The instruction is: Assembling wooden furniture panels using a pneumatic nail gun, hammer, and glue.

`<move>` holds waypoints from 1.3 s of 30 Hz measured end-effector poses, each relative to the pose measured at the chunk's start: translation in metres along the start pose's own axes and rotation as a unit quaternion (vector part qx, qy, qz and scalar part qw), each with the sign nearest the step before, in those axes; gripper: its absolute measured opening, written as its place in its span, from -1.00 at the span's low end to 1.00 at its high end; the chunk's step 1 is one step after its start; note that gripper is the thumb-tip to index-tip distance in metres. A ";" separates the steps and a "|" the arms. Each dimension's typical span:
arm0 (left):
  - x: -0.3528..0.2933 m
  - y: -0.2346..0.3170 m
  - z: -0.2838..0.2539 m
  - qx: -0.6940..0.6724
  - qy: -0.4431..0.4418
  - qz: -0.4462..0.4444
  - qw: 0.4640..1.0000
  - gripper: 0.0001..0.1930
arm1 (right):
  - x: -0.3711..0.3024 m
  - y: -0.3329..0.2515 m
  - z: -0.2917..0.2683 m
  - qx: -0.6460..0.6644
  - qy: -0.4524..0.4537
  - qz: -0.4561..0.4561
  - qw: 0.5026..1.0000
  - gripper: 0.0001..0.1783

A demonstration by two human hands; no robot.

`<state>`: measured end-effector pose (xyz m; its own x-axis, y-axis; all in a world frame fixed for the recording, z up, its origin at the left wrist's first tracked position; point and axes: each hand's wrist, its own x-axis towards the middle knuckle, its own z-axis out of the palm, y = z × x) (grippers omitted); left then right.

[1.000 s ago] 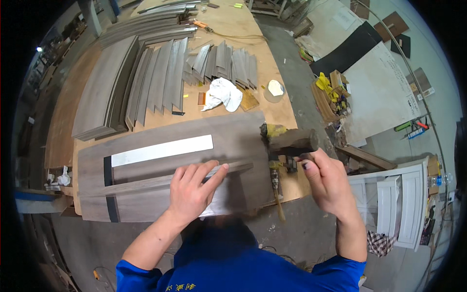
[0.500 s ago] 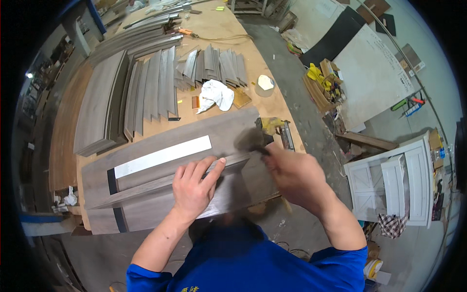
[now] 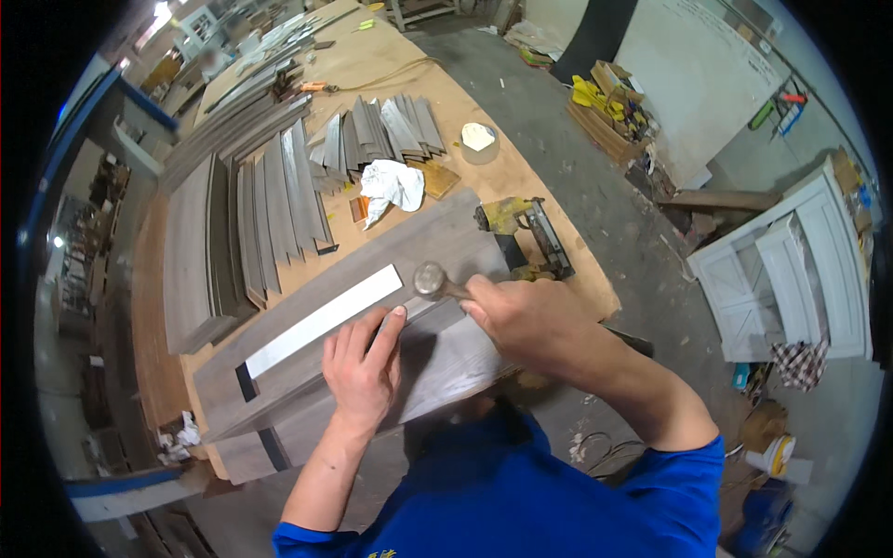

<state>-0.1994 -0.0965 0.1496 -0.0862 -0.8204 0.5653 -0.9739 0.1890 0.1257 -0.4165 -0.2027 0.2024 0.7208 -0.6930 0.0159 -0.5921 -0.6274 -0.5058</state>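
Left hand (image 3: 361,372): fingers spread flat, pressing on grey panel (image 3: 437,251).
Right hand (image 3: 521,316): clamped on hammer (image 3: 430,278), head over panel.
Far right on worktop (image 3: 391,65): nail gun (image 3: 521,228).

The person wears a bright blue short-sleeved shirt with small yellow lettering, forearms bare

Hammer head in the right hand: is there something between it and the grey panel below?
Nothing visible. The hammer head in the right hand sits right over the grey panel, beside the left hand's fingertips.
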 end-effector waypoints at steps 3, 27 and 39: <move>-0.002 0.003 0.000 -0.009 0.001 -0.010 1.000 -0.57 | -0.006 0.020 0.017 0.078 0.060 -0.035 0.995 -0.81; 0.018 0.016 -0.002 -0.056 -0.098 0.032 0.993 -0.59 | -0.023 0.067 0.087 0.692 0.028 0.190 0.696 -0.67; -0.056 -0.035 -0.045 0.034 -0.006 -0.104 0.994 -0.70 | 0.108 0.125 0.117 0.197 0.063 0.044 0.977 -0.54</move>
<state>-0.1511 -0.0335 0.1502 0.1159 -0.8438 0.5239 -0.9830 -0.0219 0.1822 -0.3705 -0.3141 0.0399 0.6091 -0.7915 0.0511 -0.4465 -0.3954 -0.8027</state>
